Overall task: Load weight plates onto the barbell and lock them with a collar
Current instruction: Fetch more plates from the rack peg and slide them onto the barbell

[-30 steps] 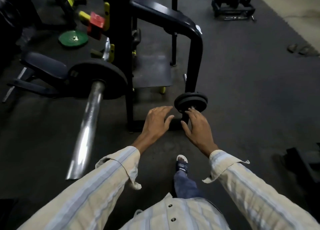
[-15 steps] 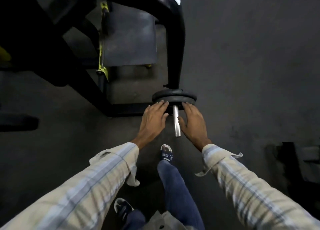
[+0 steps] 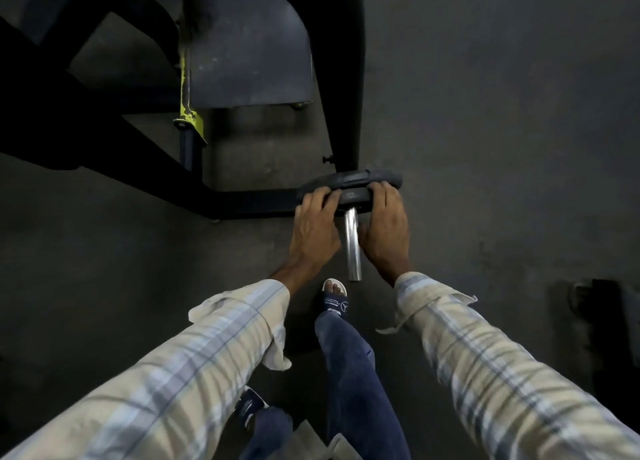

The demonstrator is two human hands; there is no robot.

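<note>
Head: two hands (image 3: 349,231), seemingly two plates (image 3: 349,187).

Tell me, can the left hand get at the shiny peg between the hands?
Probably yes. The left hand grips the near black plate right beside the shiny peg, and nothing lies between them; it would have to let go of the plate first.

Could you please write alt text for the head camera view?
Both hands, left hand and right hand, grip a small black weight plate on a chrome storage peg at the foot of a black rack, above a dark gym floor.
</note>
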